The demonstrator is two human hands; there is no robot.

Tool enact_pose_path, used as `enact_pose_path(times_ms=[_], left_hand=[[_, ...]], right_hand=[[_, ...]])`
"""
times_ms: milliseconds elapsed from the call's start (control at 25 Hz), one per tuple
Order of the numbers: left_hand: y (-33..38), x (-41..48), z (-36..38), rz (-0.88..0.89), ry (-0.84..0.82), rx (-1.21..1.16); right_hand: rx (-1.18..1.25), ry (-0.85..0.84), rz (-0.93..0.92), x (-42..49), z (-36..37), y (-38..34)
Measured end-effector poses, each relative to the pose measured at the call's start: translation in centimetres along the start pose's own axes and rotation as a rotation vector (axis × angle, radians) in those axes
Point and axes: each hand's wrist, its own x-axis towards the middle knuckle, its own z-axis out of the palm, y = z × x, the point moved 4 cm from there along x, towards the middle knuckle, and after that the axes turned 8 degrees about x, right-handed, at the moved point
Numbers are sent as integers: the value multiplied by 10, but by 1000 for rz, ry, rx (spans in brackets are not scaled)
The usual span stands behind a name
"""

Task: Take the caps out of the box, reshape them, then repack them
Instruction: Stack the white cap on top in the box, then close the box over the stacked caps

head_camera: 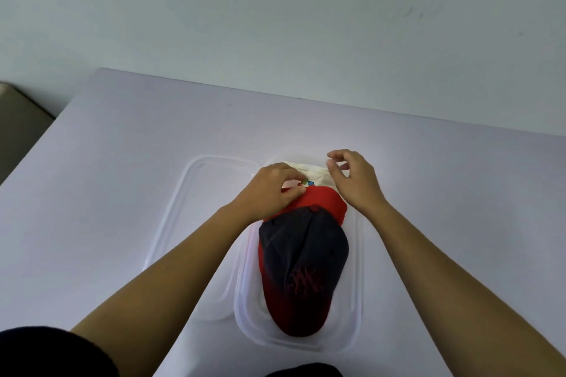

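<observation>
While the left hand [272, 190] pinches the red cap [318, 202] at the box's [356, 300] far end, the right hand [352, 177] hovers half-curled, empty, over the white cap [315, 173] beyond.

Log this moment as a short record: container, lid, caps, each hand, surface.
container: clear plastic box, open, on the table
lid: clear lid lying flat just left of the box, its near corner tucked under the box
caps: three overlapping in the box; dark navy cap nearest, red cap behind it, white cap farthest
left hand: left hand pinching fabric where the red and white caps meet
right hand: right hand over the white cap, fingers curled, hold unclear
surface: white table
</observation>
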Motion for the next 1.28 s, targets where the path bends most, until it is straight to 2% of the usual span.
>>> enact_pose_path(times_ms=[80,240,360,480,560,600,680,760,920,1040,1160,1200,1280], left_hand=[[0,-24,-4,-35,92,-70],[-7,-72,14,-94,-31,-125],[-9,-68,27,-82,11,-40],[-19,-76,12,-157,241,-61],[-51,-97,-2,-370,422,-63],[-74,-111,-4,-544,432,-33],[-121,-142,4,-924,286,18],[-148,-161,14,-1081,143,55],[-165,-172,22,-1075,131,-9],[-167,-166,7,-1069,201,-150],[-135,-164,-58,-863,393,-419],[-127,-158,-75,-808,426,-444],[-109,-146,-112,-695,496,-338]], right_hand=[[10,-48,-28,-25,-11,-10],[-319,-401,133,-88,-5,1],[-383,-343,135,-90,10,3],[-359,-142,54,-104,13,2],[-333,33,-122,-134,23,-4],[-364,74,-217,-151,35,-7],[-451,38,-287,-174,65,-1],[-546,4,-258,-175,83,13],[-633,-36,-196,-168,97,34],[-660,-70,-148,-160,99,40],[-615,-41,-155,-159,84,8],[-537,-69,-133,-155,82,5],[-443,-45,-110,-154,74,-6]])
